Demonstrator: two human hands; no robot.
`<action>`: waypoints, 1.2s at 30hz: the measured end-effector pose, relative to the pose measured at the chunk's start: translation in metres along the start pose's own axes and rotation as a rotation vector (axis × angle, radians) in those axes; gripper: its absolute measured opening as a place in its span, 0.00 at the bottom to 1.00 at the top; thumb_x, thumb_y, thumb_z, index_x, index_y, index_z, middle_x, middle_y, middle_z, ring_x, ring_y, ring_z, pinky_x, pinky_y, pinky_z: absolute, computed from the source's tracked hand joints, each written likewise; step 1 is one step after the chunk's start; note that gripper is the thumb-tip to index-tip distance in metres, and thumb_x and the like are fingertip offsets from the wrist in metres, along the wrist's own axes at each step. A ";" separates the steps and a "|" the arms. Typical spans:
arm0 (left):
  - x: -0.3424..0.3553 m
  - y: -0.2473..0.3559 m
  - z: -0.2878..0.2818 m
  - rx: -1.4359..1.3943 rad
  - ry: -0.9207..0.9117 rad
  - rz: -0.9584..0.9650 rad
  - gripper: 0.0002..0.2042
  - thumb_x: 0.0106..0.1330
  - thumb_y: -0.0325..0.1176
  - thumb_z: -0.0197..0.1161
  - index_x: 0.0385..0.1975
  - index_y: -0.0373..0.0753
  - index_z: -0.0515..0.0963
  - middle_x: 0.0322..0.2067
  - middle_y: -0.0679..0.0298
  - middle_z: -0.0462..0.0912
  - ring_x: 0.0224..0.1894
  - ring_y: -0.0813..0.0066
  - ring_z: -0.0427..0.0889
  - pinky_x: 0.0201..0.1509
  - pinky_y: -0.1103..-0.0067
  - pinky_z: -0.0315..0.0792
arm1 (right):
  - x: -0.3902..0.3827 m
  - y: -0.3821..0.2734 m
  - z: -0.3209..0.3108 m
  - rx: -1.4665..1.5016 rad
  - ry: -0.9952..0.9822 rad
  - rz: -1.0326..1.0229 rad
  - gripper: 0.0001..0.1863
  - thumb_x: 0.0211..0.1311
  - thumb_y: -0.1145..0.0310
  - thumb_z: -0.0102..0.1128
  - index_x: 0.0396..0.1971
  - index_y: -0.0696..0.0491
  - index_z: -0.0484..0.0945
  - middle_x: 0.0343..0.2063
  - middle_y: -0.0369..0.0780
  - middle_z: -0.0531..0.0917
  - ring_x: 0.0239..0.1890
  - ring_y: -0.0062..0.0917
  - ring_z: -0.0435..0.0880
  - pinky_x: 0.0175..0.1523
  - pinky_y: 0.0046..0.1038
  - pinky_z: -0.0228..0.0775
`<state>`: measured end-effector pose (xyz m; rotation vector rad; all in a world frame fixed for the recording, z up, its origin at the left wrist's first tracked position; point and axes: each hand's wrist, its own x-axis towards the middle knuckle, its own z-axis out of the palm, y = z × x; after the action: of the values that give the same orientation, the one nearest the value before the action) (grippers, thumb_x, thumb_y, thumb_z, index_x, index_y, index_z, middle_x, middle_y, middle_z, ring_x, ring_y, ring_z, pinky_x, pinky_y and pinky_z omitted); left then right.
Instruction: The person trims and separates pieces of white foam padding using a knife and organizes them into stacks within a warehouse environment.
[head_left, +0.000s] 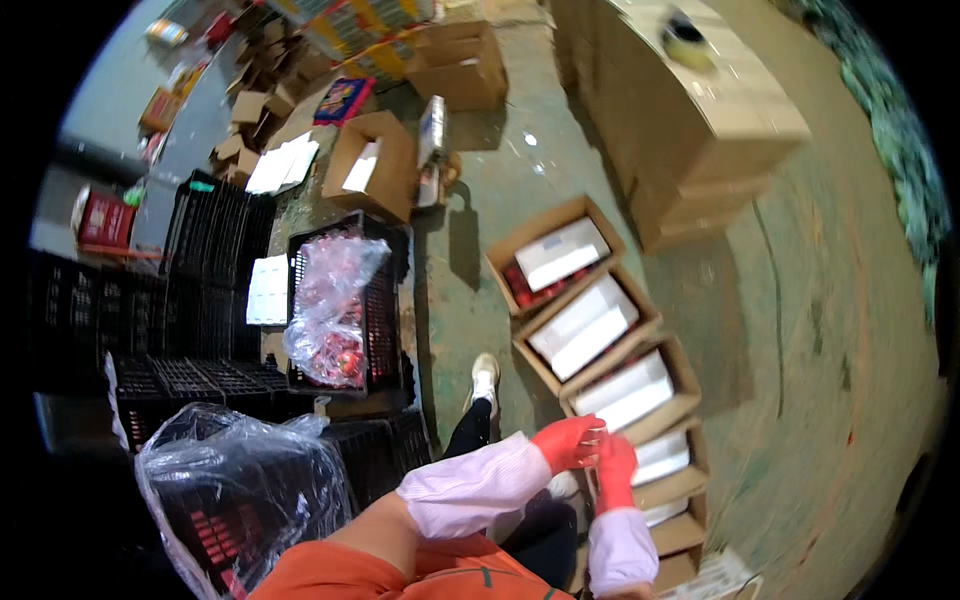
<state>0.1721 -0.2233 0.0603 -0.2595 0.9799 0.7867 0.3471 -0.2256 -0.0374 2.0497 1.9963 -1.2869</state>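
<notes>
My left hand [572, 440], in a red glove with a lilac sleeve, is curled, its fingertips close beside my right hand [616, 465], also gloved and closed. I cannot make out what either holds. They are over a row of open cardboard boxes on the floor at my right, near the box [680, 386] with a white slab [637, 387] inside. Below them another box [693, 487] holds a white slab [660, 456]. Farther up, two more boxes [500, 268] have similar white pieces [583, 326] on top, with red round items [520, 285] showing in one.
At left are black crates [215, 260], one with plastic-bagged red fruit [335, 290], and a plastic-covered crate [240, 500]. Cardboard boxes [365, 165] and loose white sheets [283, 163] lie farther back. A tall carton stack [690, 150] stands back right; green netting [900, 130] lines the right edge.
</notes>
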 end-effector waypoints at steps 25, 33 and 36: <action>-0.173 0.264 -0.438 -0.076 1.159 0.535 0.28 0.56 0.44 0.60 0.53 0.35 0.67 0.41 0.54 0.77 0.39 0.62 0.77 0.38 0.73 0.72 | 0.201 -0.291 -0.065 -0.307 -0.567 -0.173 0.22 0.56 0.53 0.55 0.41 0.57 0.78 0.33 0.41 0.81 0.36 0.25 0.76 0.42 0.28 0.69; -0.126 0.378 -0.410 1.224 0.896 0.240 0.14 0.58 0.42 0.56 0.34 0.37 0.76 0.30 0.54 0.79 0.31 0.64 0.81 0.28 0.67 0.73 | 0.402 -0.521 -0.109 -0.559 -0.524 -0.285 0.15 0.55 0.60 0.53 0.28 0.59 0.77 0.24 0.39 0.78 0.29 0.24 0.75 0.34 0.27 0.66; -0.102 0.430 -0.380 0.114 1.007 0.425 0.14 0.61 0.37 0.55 0.40 0.34 0.76 0.27 0.55 0.80 0.18 0.66 0.80 0.24 0.70 0.74 | 0.469 -0.656 -0.130 -0.108 -0.363 -0.188 0.13 0.56 0.63 0.54 0.27 0.59 0.78 0.26 0.38 0.81 0.30 0.25 0.76 0.37 0.30 0.67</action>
<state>-0.4050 -0.1721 -0.0052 -0.3630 2.0711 0.9931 -0.1983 0.3564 0.1370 1.4824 2.0674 -1.4216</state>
